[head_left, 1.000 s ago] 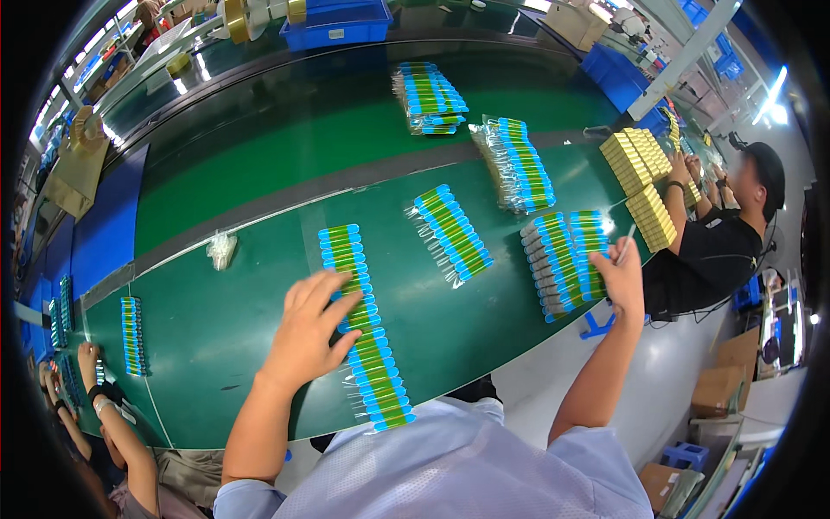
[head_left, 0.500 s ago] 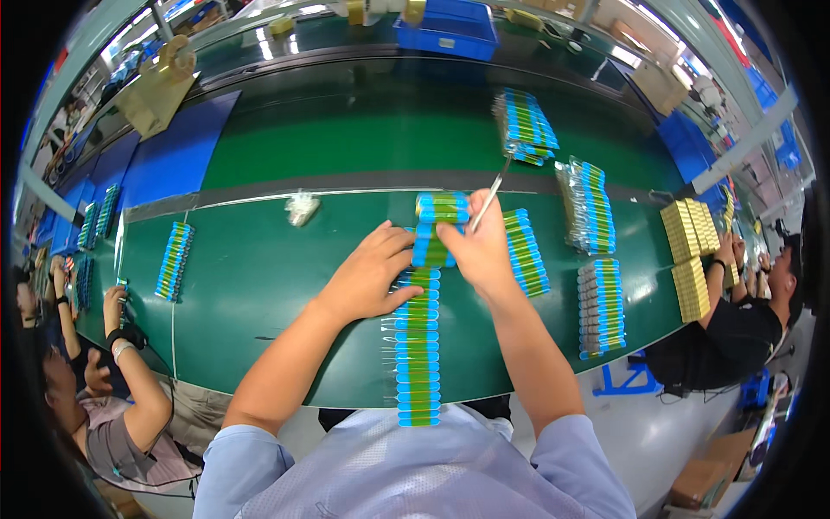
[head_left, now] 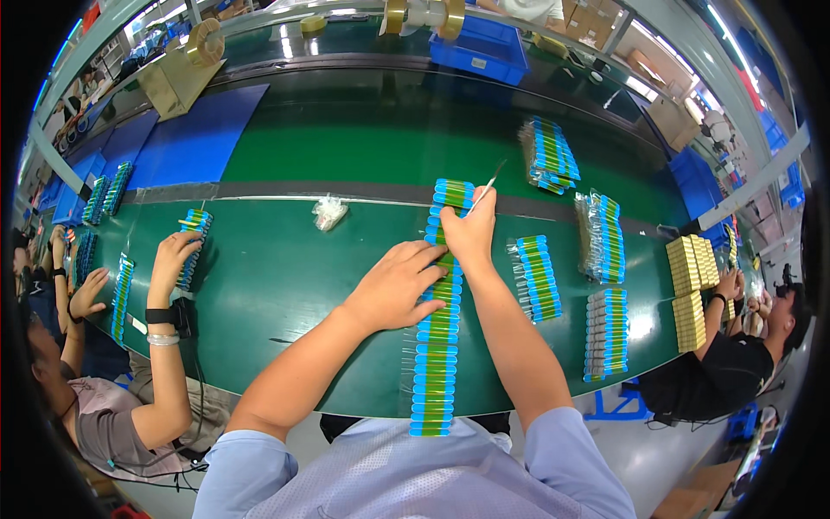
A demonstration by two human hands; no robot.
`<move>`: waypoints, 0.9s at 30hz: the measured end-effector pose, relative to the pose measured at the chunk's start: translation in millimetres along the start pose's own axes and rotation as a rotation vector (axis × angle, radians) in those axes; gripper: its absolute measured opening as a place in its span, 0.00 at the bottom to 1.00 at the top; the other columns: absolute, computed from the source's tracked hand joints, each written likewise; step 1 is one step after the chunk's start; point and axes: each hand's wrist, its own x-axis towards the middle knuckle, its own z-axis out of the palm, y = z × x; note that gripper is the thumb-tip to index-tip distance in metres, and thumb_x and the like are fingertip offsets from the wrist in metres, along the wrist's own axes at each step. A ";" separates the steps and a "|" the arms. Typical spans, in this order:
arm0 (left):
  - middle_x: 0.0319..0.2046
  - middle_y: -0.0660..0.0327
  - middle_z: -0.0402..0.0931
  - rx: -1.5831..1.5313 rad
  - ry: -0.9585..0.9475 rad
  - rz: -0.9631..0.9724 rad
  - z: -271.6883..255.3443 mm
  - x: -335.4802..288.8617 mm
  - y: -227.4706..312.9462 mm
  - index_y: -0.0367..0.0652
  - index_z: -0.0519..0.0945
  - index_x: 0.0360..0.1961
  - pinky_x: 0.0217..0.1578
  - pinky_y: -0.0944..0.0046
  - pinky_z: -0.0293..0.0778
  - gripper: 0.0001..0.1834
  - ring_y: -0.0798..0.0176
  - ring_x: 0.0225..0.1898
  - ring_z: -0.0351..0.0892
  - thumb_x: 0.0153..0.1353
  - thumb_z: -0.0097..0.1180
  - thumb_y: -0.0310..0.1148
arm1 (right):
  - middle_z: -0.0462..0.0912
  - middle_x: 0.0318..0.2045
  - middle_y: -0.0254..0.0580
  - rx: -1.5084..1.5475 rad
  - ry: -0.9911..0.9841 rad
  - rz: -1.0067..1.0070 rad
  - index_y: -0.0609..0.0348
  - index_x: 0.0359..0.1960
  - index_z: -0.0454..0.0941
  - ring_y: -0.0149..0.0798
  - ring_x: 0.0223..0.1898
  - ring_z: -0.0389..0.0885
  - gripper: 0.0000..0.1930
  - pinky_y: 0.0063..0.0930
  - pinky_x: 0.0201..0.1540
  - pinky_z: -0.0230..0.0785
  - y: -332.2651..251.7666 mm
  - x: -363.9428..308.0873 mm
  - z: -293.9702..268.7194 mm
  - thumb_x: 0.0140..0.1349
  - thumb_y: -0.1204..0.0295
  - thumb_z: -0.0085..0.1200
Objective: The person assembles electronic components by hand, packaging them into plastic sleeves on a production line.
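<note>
A long strip of blue-and-green cylindrical pieces (head_left: pixel 435 363), with thin wire-like leads along its left side, runs from the middle of the table over its front edge toward me. My left hand (head_left: pixel 393 284) lies across the strip's left side, fingers apart and fingertips touching it. My right hand (head_left: pixel 469 232) is closed around a slim pale stick-like tool (head_left: pixel 486 192) with a dark pointed tip; I cannot tell its exact kind. The thumb of that hand rests on the strip's upper part. A shorter strip of the same pieces (head_left: pixel 539 278) lies right of my right forearm.
Stacked strips (head_left: pixel 552 156) lie at the back right, and more bundles (head_left: pixel 607 333) stand nearer. A crumpled clear plastic lump (head_left: pixel 328 213) sits left of centre. At left, a co-worker's hand (head_left: pixel 177 251) touches another strip (head_left: pixel 199 227). Yellow blocks (head_left: pixel 690 264) are at right.
The strip's upper part, folded or raised in my right hand before, now lies in line with the rest. The co-worker's hand at left has moved onto a strip. The whole view has shifted slightly.
</note>
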 end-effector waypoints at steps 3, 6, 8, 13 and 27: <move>0.61 0.50 0.74 0.002 0.008 -0.003 0.2 -0.2 -1.0 0.40 0.81 0.51 0.65 0.47 0.65 0.25 0.46 0.63 0.69 0.57 0.68 0.44 | 0.78 0.38 0.57 -0.020 0.011 -0.024 0.66 0.46 0.62 0.56 0.39 0.81 0.21 0.44 0.48 0.72 -5.5 -0.1 -1.9 0.53 0.77 0.59; 0.60 0.51 0.74 -0.001 0.001 -0.015 1.7 -1.1 -1.9 0.41 0.81 0.51 0.65 0.47 0.64 0.25 0.46 0.63 0.69 0.57 0.68 0.44 | 0.78 0.36 0.55 -0.043 0.035 -0.114 0.65 0.44 0.62 0.54 0.36 0.81 0.20 0.43 0.45 0.72 -7.4 -1.9 -0.8 0.53 0.78 0.58; 0.59 0.51 0.74 0.001 -0.002 -0.029 2.8 -2.5 -2.1 0.41 0.81 0.52 0.65 0.47 0.64 0.25 0.47 0.63 0.69 0.57 0.67 0.44 | 0.77 0.35 0.54 -0.025 0.036 -0.156 0.64 0.43 0.61 0.52 0.35 0.80 0.19 0.43 0.43 0.73 -9.0 -7.4 1.2 0.54 0.78 0.58; 0.55 0.53 0.76 0.049 -0.030 -0.073 -1.2 -1.8 0.4 0.42 0.79 0.54 0.62 0.49 0.65 0.26 0.49 0.61 0.70 0.58 0.66 0.44 | 0.74 0.34 0.49 0.036 0.026 -0.383 0.58 0.37 0.56 0.45 0.33 0.80 0.20 0.37 0.39 0.73 -13.4 -21.9 0.4 0.54 0.83 0.57; 0.61 0.54 0.73 0.135 -0.064 -0.098 1.4 -4.2 4.1 0.43 0.78 0.55 0.61 0.49 0.62 0.26 0.50 0.65 0.67 0.60 0.64 0.46 | 0.72 0.38 0.46 0.128 0.163 -0.412 0.57 0.37 0.57 0.40 0.35 0.74 0.20 0.33 0.42 0.70 -5.3 -1.6 8.0 0.51 0.84 0.57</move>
